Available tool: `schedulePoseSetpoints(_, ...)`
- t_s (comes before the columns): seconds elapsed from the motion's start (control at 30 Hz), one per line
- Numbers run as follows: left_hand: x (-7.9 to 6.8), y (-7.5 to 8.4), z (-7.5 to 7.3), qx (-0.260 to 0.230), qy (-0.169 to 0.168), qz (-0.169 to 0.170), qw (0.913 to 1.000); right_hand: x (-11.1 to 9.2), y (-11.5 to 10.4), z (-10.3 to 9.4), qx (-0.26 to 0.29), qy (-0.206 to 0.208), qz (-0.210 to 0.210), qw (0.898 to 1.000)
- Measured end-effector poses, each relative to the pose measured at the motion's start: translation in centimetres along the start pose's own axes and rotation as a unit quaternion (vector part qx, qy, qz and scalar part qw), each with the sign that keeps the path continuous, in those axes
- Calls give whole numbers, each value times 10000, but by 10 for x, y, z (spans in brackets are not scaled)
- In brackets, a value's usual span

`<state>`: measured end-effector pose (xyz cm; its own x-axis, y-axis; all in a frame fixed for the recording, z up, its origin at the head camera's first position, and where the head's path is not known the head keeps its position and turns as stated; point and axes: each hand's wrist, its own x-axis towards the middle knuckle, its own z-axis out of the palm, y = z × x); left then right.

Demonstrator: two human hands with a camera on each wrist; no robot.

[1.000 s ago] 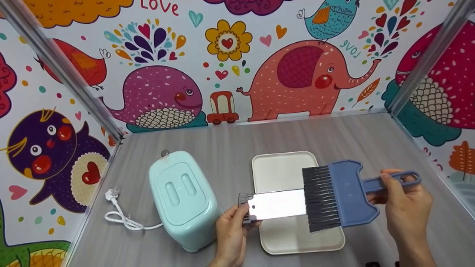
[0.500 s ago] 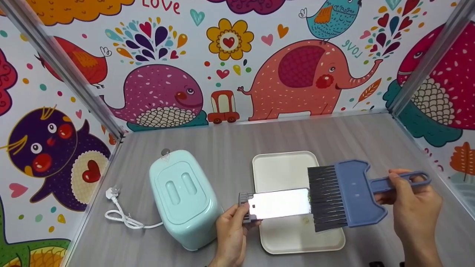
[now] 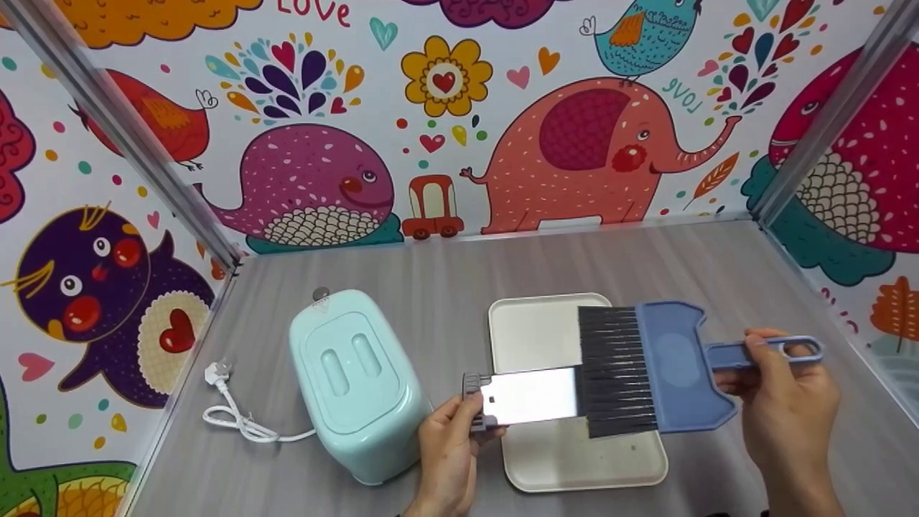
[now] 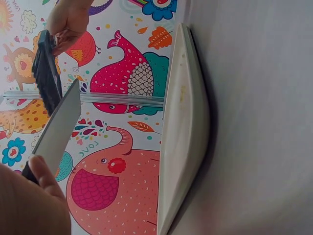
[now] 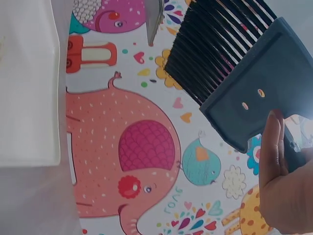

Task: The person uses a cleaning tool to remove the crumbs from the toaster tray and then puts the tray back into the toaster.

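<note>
My left hand [image 3: 449,445] pinches the grey end piece of a flat, shiny metal crumb tray [image 3: 528,397] between thumb and fingers. This plate is held out over a cream serving tray [image 3: 538,334]. In my right hand [image 3: 793,409] is the handle of a blue brush [image 3: 678,370] with black bristles [image 3: 617,373]. The bristles overlap the plate's free end in the head view. From the left wrist, the plate [image 4: 61,125] appears tilted, with the brush [image 4: 46,68] by its far end. Small specks [image 3: 632,448] lie on the cream tray.
A mint-green toaster [image 3: 359,395] with a lid on top stands left of my left hand. Its white cord [image 3: 251,433] and plug [image 3: 217,374] lie on the grey table [image 3: 445,287]. Walls with cartoon prints [image 3: 316,179] and metal corner posts [image 3: 836,108] enclose the table.
The brush first slid right, off the plate's end, then came back left and slightly up over it. Specks now show on the cream tray. My left hand and the plate stayed put.
</note>
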<state>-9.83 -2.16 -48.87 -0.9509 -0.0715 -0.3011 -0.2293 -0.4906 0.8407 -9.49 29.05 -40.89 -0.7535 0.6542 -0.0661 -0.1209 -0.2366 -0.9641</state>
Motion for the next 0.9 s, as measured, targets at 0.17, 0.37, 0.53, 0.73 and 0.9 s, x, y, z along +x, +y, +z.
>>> schedulePoseSetpoints(0.17, 1, 0, -1, 85, 21, -24, 10000, -12, 11, 10, -228, -659, 121, 9975)
schedulePoseSetpoints(0.37, 0, 0, 0, 53, 38, -52, 10000, -28, 26, 21, -40, -1544, -93, 9880)
schedulePoseSetpoints(0.53, 0, 0, 0, 143, 17, -64, 9999, -35, 35, 24, 413, -2240, -165, 9736)
schedulePoseSetpoints(0.73, 0, -1, 1, 215, 46, -86, 9997, -42, 41, 27, 301, -2547, -164, 9664)
schedulePoseSetpoints(0.9, 0, -1, 3, 110, 50, -24, 9999, -46, 44, 30, -101, -2537, -89, 9672)
